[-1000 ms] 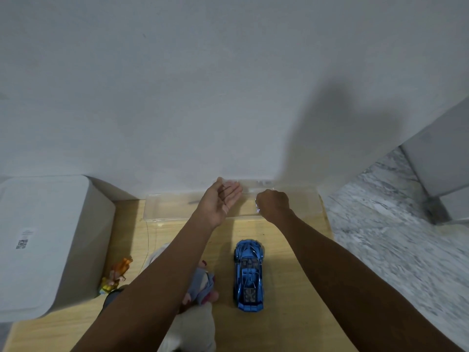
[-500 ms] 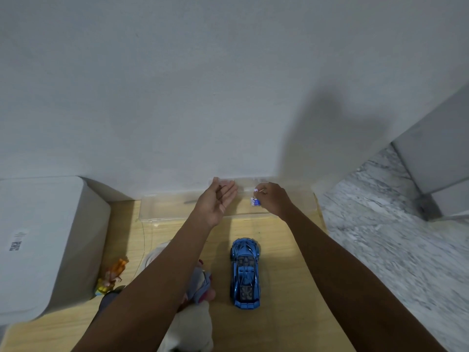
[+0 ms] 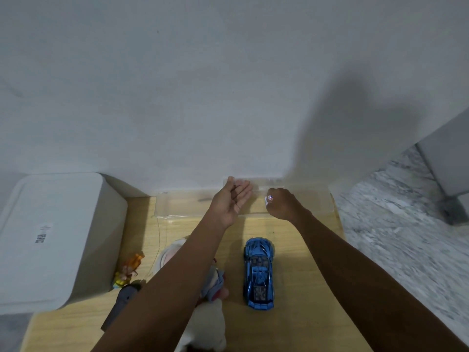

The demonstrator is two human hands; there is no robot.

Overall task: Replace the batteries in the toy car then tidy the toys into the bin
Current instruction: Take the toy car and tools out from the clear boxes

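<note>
Car (image 3: 258,273) lies on the counter (image 3: 299,250), long axis running toward the wall, well short of both hands and nearer the right arm. Right hand (image 3: 281,204) pinches a small packet (image 3: 269,199), probably batteries, over the clear tray (image 3: 182,204). Left hand (image 3: 232,199) hangs beside it, fingers straight, holding nothing.
</note>
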